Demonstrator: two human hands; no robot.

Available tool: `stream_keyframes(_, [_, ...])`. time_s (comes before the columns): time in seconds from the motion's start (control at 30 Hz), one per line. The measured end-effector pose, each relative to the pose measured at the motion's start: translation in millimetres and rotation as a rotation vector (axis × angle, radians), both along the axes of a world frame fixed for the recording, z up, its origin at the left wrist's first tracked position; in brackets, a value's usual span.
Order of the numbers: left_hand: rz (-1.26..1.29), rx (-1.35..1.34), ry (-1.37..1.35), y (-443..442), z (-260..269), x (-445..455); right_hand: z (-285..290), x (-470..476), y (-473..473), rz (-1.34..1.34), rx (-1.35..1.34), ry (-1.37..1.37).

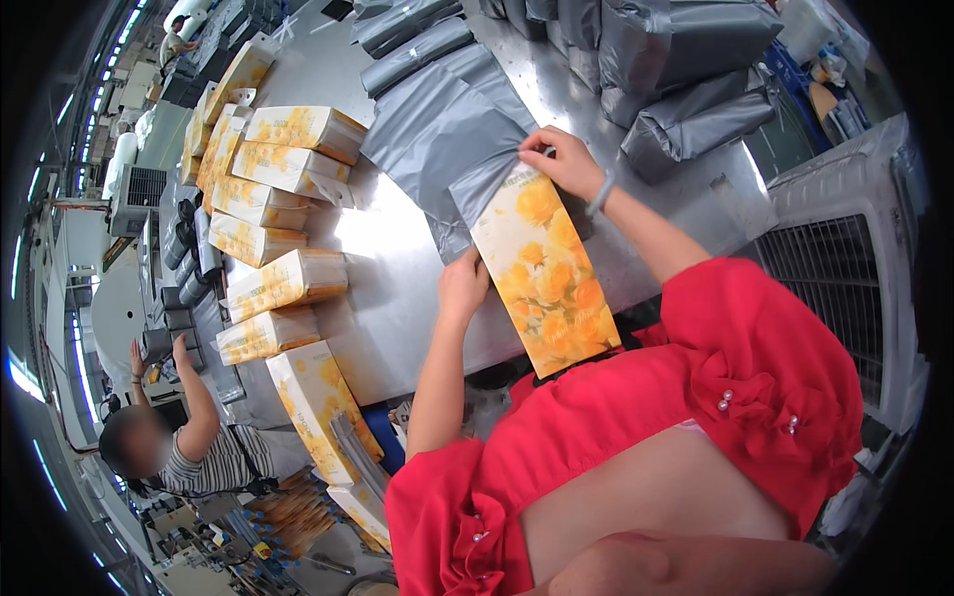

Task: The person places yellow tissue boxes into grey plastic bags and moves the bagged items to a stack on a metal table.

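Note:
A tissue pack (553,287) printed with yellow flowers lies slanted in front of me, its near end against my red top. Its far end is under the mouth of a grey plastic bag (455,141), which lies wrinkled on the metal table. My right hand (563,160) pinches the bag's edge at the pack's far right corner. At the pack's left side, my left hand (463,285) is closed at the bag's lower edge. Its fingertips are hidden by the pack and the bag.
More flower-printed packs (287,283) stand along the left of the metal table (402,298). Rolled grey bags (417,56) lie at the back. Filled grey parcels (682,59) are piled at the back right, near a grille-fronted machine (827,246). Another person (216,454) works at the left.

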State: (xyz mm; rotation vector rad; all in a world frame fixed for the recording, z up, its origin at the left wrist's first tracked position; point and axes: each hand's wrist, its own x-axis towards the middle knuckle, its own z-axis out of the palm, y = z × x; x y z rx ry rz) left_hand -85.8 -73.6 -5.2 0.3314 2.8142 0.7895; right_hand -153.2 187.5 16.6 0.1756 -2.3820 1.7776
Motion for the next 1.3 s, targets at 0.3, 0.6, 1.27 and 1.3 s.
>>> stream_keyframes(0.3, [0.072,-0.059,0.008,2.3,-4.3,11.6,-13.3,67.9,4.4,0.000,0.635,-0.081])
stream_keyframes(0.6, [0.006,0.003,-0.150,-5.9,1.8,83.2,-8.3,148.4,30.7,0.132,0.457,-0.249])
stream_keyframes(1.27, [-0.250,0.485,-0.188,159.7,20.1,45.9,-16.9,159.9,62.9,0.251,0.247,-0.413])
stream_keyframes(1.3, [-0.277,0.488,-0.057,159.0,18.0,49.9,-22.3,160.1,62.5,0.291,-0.033,-0.528])
